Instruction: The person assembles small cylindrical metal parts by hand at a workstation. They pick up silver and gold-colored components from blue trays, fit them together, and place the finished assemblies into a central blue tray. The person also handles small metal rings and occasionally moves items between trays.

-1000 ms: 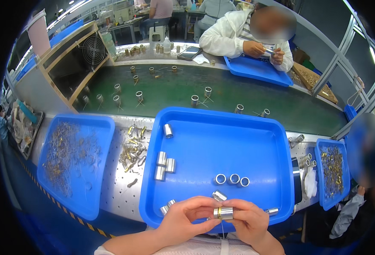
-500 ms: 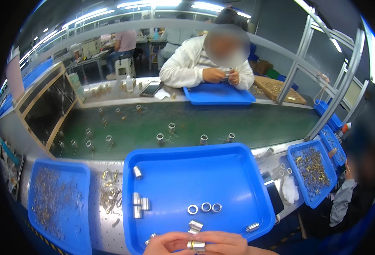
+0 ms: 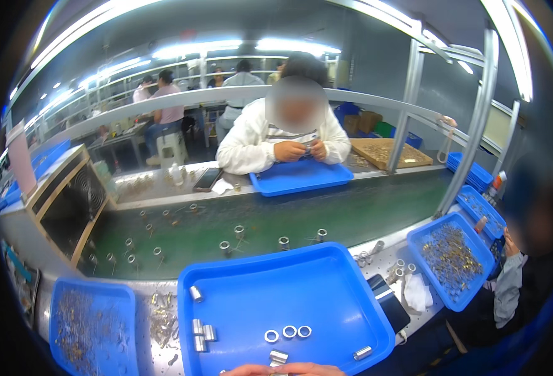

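At the lower edge, my left hand (image 3: 249, 370) and my right hand (image 3: 314, 369) meet over the near part of a large blue tray (image 3: 345, 301). Only the backs of some fingers show. Between them is a sliver of a small metal cylinder (image 3: 279, 374), which both hands pinch; the rest is cut off. Just beyond my fingers lies a silver cylinder (image 3: 279, 356). Three metal rings (image 3: 289, 331) stand in a row farther up the tray. Several silver cylinders (image 3: 209, 333) lie along its left side, and another cylinder (image 3: 362, 353) rests at the right.
Beyond the tray runs a green conveyor belt (image 3: 377, 203) carrying several upright cylinders with thin wires. Blue trays of small parts flank me, one at the left (image 3: 126, 313) and one at the right (image 3: 417, 241). A phone (image 3: 389, 307) lies beside the large tray. A co-worker (image 3: 245, 147) sits opposite.
The view has tilted upward, so the trays and belt sit lower in the picture. My hands have slid mostly out at the bottom edge, hiding most of the held cylinder.
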### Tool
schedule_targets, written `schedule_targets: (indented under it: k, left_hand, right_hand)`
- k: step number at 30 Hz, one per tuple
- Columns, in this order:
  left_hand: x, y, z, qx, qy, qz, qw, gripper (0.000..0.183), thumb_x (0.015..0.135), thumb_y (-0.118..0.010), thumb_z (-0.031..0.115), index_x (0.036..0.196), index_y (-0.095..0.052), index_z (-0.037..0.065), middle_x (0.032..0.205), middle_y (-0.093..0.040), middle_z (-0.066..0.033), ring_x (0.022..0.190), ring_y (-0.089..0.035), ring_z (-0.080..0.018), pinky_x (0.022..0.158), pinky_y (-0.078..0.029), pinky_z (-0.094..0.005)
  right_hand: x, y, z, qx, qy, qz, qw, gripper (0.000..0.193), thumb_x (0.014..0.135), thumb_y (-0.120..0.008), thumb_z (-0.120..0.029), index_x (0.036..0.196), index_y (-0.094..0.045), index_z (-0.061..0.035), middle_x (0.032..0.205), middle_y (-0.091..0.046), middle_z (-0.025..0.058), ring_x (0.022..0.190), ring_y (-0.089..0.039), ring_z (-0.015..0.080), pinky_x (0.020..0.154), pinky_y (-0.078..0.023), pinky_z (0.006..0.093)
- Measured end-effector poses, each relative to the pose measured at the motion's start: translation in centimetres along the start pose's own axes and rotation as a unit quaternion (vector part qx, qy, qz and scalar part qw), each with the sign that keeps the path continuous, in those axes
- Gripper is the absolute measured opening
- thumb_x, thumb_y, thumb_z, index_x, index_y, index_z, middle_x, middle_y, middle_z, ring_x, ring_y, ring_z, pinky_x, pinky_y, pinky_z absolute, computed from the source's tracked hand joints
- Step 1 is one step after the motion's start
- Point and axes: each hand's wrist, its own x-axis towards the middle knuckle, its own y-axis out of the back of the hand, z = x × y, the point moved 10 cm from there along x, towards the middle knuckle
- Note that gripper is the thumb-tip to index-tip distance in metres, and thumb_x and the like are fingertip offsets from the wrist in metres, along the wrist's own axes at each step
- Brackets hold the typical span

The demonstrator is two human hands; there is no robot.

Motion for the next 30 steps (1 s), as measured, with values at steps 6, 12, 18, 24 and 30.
schedule_targets:
  k: [6,12,18,24,30]
  left_hand:
    - [-0.2,0.3,-0.7,0.065,0.005,0.072,0.995,0.037,0.074,-0.061,-0.011,0.109,-0.055,-0.004,0.103,-0.061,-0.0120,0.094,-0.060,-0.0173,0.081,-0.049,-0.0271]
    - [0.8,-1.8,-0.6,0.103,-0.020,0.061,0.993,0.031,0.076,-0.060,-0.010,0.106,-0.054,-0.004,0.100,-0.062,-0.0121,0.090,-0.061,-0.0174,0.080,-0.049,-0.0277]
    - [0.2,-0.8,-0.2,0.070,-0.029,0.050,0.996,0.038,0.074,-0.061,-0.011,0.110,-0.053,-0.003,0.109,-0.059,-0.0141,0.098,-0.059,-0.0201,0.086,-0.048,-0.0290]
    - [-0.1,-0.4,-0.4,0.010,0.007,0.015,1.000,0.036,0.076,-0.062,-0.010,0.110,-0.054,-0.003,0.108,-0.060,-0.0128,0.100,-0.059,-0.0195,0.086,-0.049,-0.0292]
    - [-1.5,0.7,1.2,-0.002,0.006,0.053,0.999,0.035,0.077,-0.063,-0.008,0.110,-0.055,-0.003,0.101,-0.062,-0.0104,0.094,-0.060,-0.0168,0.082,-0.049,-0.0265]
  right_hand:
    - [-1.5,1.3,0.8,0.054,-0.004,0.014,0.998,0.012,0.078,-0.064,0.001,0.090,-0.060,0.0008,0.106,-0.059,0.0162,0.091,-0.061,0.0308,0.077,-0.050,0.0342]
    - [-2.7,2.9,0.1,0.050,0.004,0.013,0.999,0.012,0.082,-0.061,0.000,0.093,-0.059,0.0008,0.106,-0.058,0.0169,0.095,-0.060,0.0307,0.081,-0.049,0.0351]
    - [-2.0,1.4,0.1,0.033,0.014,0.013,0.999,0.014,0.081,-0.062,0.000,0.094,-0.059,0.0004,0.108,-0.057,0.0175,0.098,-0.059,0.0321,0.084,-0.048,0.0360]
    - [-1.4,0.6,1.4,0.020,-0.058,0.018,0.998,0.012,0.076,-0.066,0.002,0.086,-0.059,-0.0005,0.104,-0.061,0.0171,0.092,-0.062,0.0321,0.079,-0.051,0.0352]
    - [0.0,1.2,1.5,0.028,-0.076,0.016,0.997,0.014,0.076,-0.067,0.001,0.084,-0.056,-0.0009,0.105,-0.062,0.0185,0.087,-0.063,0.0292,0.074,-0.050,0.0321]
